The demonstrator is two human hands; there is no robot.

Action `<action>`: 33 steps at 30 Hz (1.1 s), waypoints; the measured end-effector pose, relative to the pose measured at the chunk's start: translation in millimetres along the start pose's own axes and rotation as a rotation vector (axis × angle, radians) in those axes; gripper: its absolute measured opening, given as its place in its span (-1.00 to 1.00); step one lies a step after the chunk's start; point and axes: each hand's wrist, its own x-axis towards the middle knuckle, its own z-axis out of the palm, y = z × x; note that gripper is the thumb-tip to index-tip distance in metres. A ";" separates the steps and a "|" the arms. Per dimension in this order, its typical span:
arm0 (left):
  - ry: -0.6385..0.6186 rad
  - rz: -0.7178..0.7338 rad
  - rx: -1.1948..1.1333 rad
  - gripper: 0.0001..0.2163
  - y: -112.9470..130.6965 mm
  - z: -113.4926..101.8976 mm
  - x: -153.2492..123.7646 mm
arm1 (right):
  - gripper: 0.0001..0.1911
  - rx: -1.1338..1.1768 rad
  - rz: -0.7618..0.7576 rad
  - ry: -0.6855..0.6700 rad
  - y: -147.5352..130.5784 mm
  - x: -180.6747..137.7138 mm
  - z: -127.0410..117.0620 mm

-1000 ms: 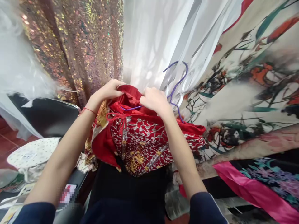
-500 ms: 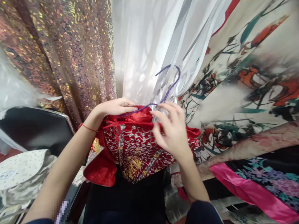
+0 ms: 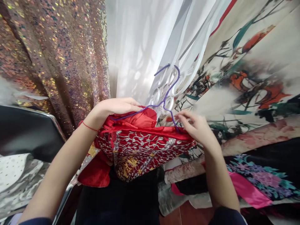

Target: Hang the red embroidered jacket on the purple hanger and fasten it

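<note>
Several hanging fabrics fill the background: a sequined curtain, a white sheer drape and a floral print cloth. In front of them, a red embroidered garment hangs on a purple wire hanger between the person's arms. The left hand lies curled over the garment's top edge; the right hand pinches the garment's right shoulder at the hanger's arm.
</note>
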 end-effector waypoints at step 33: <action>0.181 -0.007 -0.276 -0.63 18.7 23.7 4.5 | -0.47 0.757 0.235 -0.433 46.7 4.5 37.6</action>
